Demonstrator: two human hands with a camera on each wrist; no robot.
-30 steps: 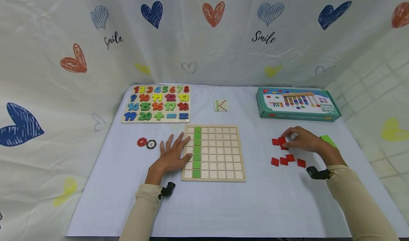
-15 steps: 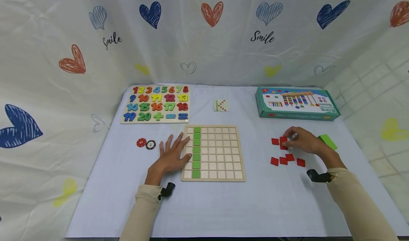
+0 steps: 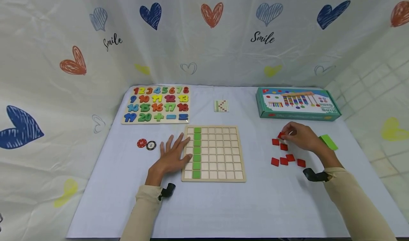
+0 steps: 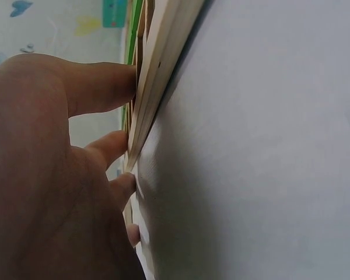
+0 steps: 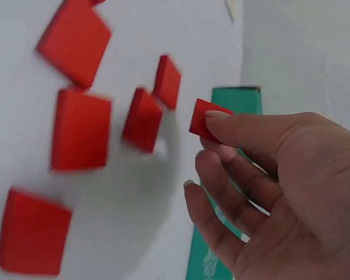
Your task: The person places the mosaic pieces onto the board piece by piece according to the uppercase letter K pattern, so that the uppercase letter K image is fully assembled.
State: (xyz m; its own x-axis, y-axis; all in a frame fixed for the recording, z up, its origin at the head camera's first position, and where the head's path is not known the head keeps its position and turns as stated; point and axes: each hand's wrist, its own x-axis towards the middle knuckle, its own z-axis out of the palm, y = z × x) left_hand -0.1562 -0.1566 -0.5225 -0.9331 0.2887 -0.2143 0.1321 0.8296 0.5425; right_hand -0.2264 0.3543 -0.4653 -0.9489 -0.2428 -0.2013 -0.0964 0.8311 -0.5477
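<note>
My right hand [image 3: 300,137] pinches a red square tile [image 5: 205,116] between thumb and fingers, raised off the table in the right wrist view. Several more red tiles [image 3: 284,161] lie loose beneath and in front of it. Fingers spread, my left hand [image 3: 172,157] rests on the left edge of a wooden grid board [image 3: 241,155]. Its thumb [image 4: 102,87] touches the board's rim in the left wrist view. One column of the board is filled with green tiles [image 3: 196,150]; the other squares are pale wood.
Behind the board lie a number puzzle [image 3: 155,108] and a small pattern card [image 3: 221,105]. A green box [image 3: 298,104] stands at the back right, and a bright green piece [image 3: 328,142] lies beside the right wrist. Two round chips [image 3: 146,144] sit left of the left hand.
My right hand has lifted a red tile and moved slightly away from me, uncovering another red tile below. The left hand has stayed on the board.
</note>
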